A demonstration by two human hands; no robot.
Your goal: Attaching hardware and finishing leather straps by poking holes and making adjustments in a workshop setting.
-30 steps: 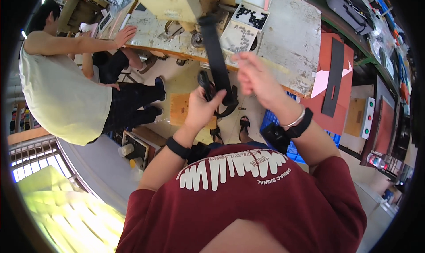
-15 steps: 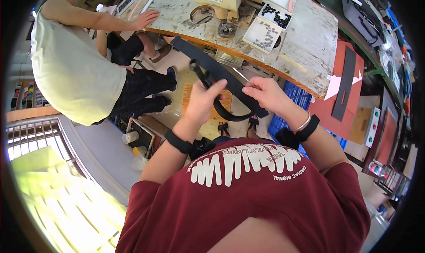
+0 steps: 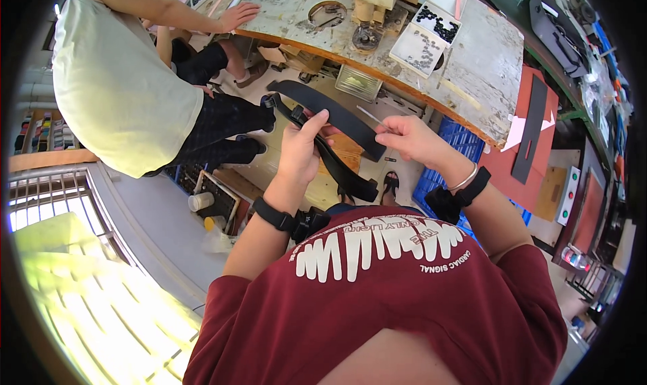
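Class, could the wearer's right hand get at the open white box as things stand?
Probably yes: the right hand seems to have a clear path over the workbench to the white box, but it holds a thin rod.

The strap is in the left hand, the stick in the right hand. The table is in front of them. On it, the machine stands left of the box (bits lie inside). A person stands on the left. The crate is low on the right.

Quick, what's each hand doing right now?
Left hand: closed, holding black straps.
Right hand: closed, fingers pinching a slim rod-like tool.
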